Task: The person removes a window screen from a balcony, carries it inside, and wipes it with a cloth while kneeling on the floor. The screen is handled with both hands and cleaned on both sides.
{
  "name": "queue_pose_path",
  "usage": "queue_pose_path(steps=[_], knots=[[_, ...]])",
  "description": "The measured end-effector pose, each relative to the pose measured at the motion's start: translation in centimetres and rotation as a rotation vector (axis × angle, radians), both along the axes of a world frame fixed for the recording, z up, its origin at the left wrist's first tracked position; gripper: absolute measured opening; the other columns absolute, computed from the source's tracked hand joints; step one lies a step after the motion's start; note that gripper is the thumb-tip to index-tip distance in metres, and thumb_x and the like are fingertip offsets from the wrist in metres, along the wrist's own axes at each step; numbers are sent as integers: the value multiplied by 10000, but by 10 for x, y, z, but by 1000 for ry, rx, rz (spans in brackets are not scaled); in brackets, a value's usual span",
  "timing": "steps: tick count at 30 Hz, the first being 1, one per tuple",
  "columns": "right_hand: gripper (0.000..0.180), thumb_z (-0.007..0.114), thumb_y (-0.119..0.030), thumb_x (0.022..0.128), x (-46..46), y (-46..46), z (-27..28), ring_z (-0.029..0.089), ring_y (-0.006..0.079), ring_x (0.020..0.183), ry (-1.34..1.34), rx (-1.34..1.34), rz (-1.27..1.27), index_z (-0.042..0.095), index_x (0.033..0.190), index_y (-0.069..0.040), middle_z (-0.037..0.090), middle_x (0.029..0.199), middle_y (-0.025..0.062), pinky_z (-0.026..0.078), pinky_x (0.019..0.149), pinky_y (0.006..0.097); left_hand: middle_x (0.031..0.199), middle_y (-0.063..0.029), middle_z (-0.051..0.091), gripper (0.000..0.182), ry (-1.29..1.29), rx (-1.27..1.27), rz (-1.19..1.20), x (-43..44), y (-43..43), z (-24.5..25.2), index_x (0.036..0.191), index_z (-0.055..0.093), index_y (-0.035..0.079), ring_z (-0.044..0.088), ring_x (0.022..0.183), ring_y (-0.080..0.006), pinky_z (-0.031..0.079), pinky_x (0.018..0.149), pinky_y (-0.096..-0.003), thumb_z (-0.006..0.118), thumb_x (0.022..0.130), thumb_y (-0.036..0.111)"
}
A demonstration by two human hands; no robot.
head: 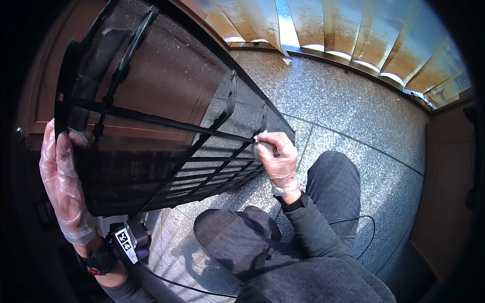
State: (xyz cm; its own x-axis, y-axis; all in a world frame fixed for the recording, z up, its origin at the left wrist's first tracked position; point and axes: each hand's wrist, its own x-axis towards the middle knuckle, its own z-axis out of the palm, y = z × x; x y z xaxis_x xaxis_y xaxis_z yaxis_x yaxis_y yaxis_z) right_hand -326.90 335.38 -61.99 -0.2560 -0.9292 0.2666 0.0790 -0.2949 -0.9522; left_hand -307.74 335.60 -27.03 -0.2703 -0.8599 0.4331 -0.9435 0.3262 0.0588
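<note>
A large black plastic air filter panel (178,130), with fine mesh stretched over a lattice of ribs, is held up at a tilt before me. My left hand (62,178), in a clear disposable glove, grips its left edge, thumb on the near face. Dust or wet patches show on the upper mesh. My right hand (278,159), gloved likewise, is pinched against the lattice near the right edge. Something small and pale (260,135) shows at its fingertips; what it is cannot be made out.
Speckled terrazzo floor (333,121) lies beyond my bent knees (235,235). Clear strip curtains (337,30) hang over a doorway at the upper right. Brown wooden panels (447,181) stand at both sides. A wrist-mounted device (129,242) trails a black cable (189,285) near my lap.
</note>
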Motion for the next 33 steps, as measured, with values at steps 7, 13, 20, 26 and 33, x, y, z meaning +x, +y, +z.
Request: queue_pose_path(steps=[7, 13, 20, 26, 33], knots=[[303, 695, 35, 723, -7, 3, 35, 641, 244, 883, 75, -87, -46, 634, 1014, -22, 646, 942, 119, 510, 799, 308, 835, 14, 527, 343, 231, 56, 205, -18, -3, -4, 1064, 573, 47, 484, 791, -90, 358, 853, -266, 487, 960, 363], [390, 668, 63, 684, 4, -1, 29, 627, 296, 864, 133, -155, 23, 609, 1060, -21, 626, 941, 130, 521, 790, 353, 933, 9, 595, 383, 68, 116, 51, 3, 10, 11, 1105, 601, 60, 532, 893, -68, 372, 864, -240, 498, 949, 395], [305, 668, 44, 700, -31, -12, 16, 626, 270, 762, 378, -204, 43, 633, 980, -69, 605, 840, 96, 524, 650, 328, 908, 25, 593, 320, 257, 131, 240, 4, 10, 9, 1116, 593, 67, 524, 859, -53, 361, 841, -223, 496, 963, 331], [394, 637, 99, 702, -34, -33, 61, 634, 268, 889, 73, -343, -72, 622, 1074, -29, 623, 958, 109, 522, 785, 326, 913, 29, 552, 302, 284, 121, 271, -2, 8, 7, 1092, 577, 55, 493, 855, -52, 381, 817, -219, 442, 986, 303], [411, 595, 140, 691, -4, -28, 30, 612, 261, 912, 122, -311, -218, 643, 1059, -37, 623, 984, 97, 509, 807, 332, 999, -6, 529, 380, 248, 81, 340, -2, 15, 7, 1252, 509, 29, 475, 930, -78, 350, 870, -245, 441, 988, 293]])
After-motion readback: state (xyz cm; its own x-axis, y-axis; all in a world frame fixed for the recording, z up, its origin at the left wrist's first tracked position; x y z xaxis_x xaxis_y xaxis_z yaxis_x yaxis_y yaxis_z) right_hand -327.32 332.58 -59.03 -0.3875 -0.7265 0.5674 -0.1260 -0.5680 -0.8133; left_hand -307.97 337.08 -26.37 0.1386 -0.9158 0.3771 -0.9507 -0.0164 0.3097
